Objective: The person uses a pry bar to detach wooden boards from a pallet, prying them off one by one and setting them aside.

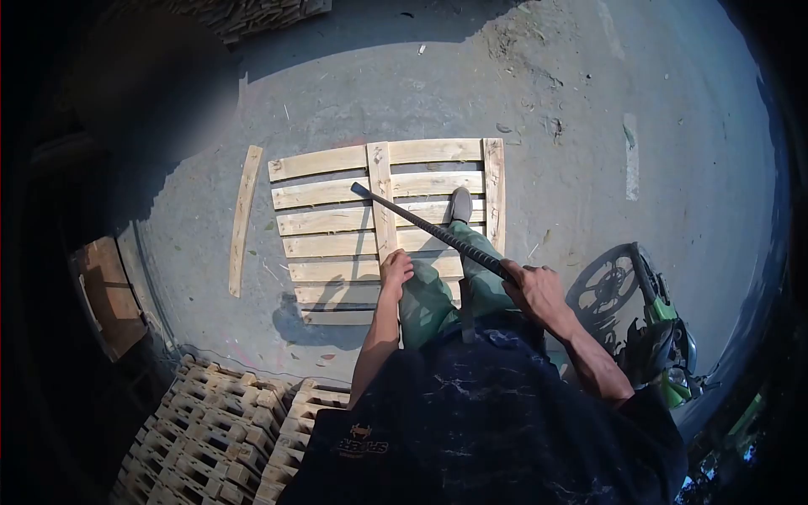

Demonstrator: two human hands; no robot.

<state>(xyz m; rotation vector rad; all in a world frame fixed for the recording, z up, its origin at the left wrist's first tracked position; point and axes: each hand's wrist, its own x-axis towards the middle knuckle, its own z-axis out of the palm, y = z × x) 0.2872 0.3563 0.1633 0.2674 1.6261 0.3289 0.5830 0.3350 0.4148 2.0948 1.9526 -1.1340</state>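
My right hand (539, 293) is wrapped round the near end of a dark, ribbed metal pry bar (438, 233). The bar slants up and left over the wooden pallet (379, 198), its flattened tip above the middle cross board. My left hand (396, 271) hangs beside my knee, over the pallet, with loosely bent fingers and no visible object in it. Light boards with gaps between them make up the pallet, which lies flat on the ground. One shoe (460, 204) of mine rests on its right part; my other foot is hidden.
A loose board (244, 223) lies left of the pallet. Stacked pallets (206, 429) stand at the lower left, with piled wood (252, 17) at the top. A green and black motorbike (661, 337) is on the right. Small debris dots the concrete.
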